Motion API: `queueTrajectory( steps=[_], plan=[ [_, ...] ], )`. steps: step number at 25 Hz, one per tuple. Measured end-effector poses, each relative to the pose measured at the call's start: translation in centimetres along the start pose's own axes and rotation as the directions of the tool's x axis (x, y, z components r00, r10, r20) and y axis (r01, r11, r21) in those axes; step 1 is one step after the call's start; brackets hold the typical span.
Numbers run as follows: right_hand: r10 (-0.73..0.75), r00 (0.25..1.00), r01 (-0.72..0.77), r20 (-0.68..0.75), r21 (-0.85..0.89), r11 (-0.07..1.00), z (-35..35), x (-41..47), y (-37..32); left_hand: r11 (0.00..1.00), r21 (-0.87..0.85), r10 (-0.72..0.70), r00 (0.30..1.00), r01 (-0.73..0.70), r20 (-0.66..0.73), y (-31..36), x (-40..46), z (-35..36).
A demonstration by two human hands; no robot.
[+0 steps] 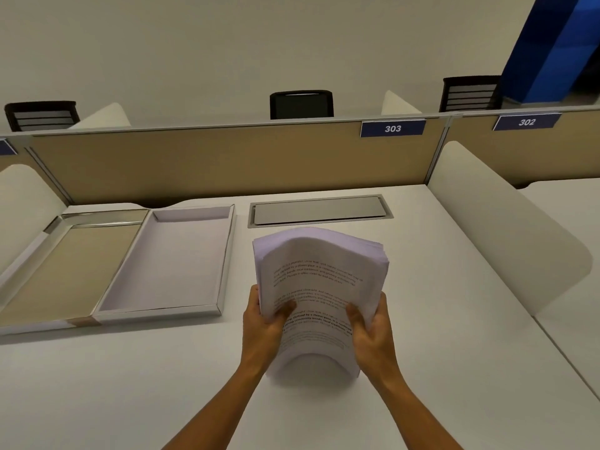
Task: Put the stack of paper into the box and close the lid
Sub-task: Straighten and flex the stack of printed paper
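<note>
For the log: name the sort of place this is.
Probably a shared office or study hall: desks split by a partition, numbered seat signs, office chairs beyond, and a cable hatch in the desk.

The stack of paper [319, 287] was a thick sheaf of white sheets, its top page printed with paragraphs of black text. It was bowed upward along its middle, and its edges were fanned unevenly at the far right. It sat to the right of the box [168, 258], apart from it. The box was a shallow white tray, open and holding nothing, lying flat. Its lid [68, 264] lay folded open flat to the left, joined along one side, tan inside.
</note>
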State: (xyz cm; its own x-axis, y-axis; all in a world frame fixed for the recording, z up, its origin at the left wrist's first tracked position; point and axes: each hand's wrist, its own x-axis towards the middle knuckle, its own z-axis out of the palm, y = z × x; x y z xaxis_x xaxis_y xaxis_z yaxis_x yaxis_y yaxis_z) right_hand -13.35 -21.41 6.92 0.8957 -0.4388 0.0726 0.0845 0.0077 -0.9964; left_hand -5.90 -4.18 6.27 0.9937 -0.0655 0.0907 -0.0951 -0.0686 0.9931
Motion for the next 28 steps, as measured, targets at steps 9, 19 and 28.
queueTrajectory(
  steps=[9,19,28],
  plan=[
    [-0.047,0.998,0.046,0.042,0.015,0.999,-0.1,-2.1,2.3,1.000,-0.028,0.004,1.000,-0.005,-0.015,-2.3,-1.2,-1.3],
    [-0.060,0.996,0.062,0.062,-0.030,0.998,-0.9,-2.0,1.9,0.998,0.018,0.060,0.997,-0.061,0.040,-2.3,-1.3,-2.0],
    [-0.061,0.995,0.064,0.073,-0.037,0.997,-1.0,-1.6,1.3,0.999,-0.032,0.036,0.999,-0.035,0.028,-2.2,-1.9,-2.0]
  ],
)
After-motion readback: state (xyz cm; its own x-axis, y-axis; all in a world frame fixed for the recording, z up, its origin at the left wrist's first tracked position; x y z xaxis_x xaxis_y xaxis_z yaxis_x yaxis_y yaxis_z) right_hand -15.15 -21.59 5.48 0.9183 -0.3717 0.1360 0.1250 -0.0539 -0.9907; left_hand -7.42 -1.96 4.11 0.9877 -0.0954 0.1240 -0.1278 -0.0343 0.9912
